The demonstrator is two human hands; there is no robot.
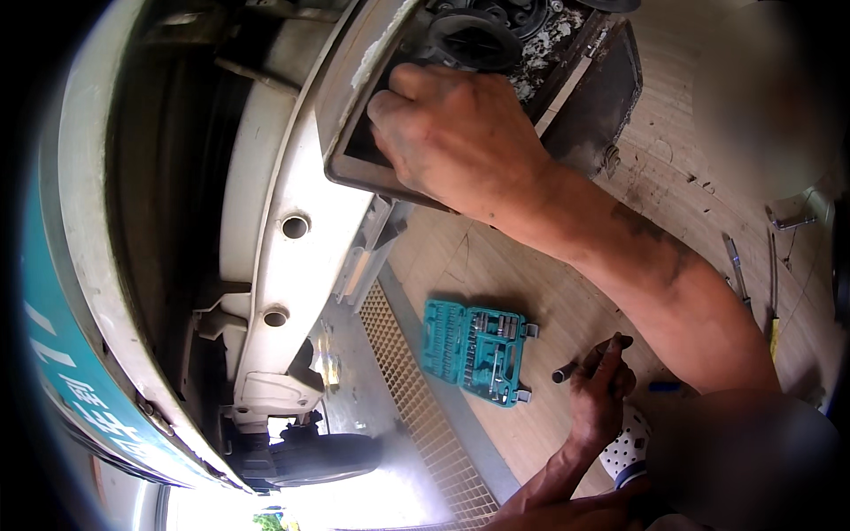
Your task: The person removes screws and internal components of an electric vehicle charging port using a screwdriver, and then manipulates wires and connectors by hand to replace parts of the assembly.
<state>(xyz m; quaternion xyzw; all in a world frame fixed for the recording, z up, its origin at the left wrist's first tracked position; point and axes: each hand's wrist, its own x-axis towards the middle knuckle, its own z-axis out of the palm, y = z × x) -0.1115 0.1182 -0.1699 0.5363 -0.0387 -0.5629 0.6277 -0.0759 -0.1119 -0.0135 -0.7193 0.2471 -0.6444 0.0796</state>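
Note:
My right hand (460,133) reaches up into the opening of a dark-rimmed compartment (390,173) on the vehicle. Its fingers are curled in and their tips are hidden, so what they grip does not show. Just beyond the knuckles is a round black part (475,40), beside other grimy machinery. Lower down, my left hand (602,389) is closed around a short dark rod-shaped tool (563,373), whose ends stick out on both sides of the fingers. The exact kind of this tool cannot be made out.
An open teal socket set case (476,354) lies on the floor beside a metal grating (421,389). The white vehicle frame (297,257) and a wheel (319,458) are at left. A yellow-handled screwdriver (774,336), a ratchet-like tool (792,221) and a spotted shoe (627,447) are at right.

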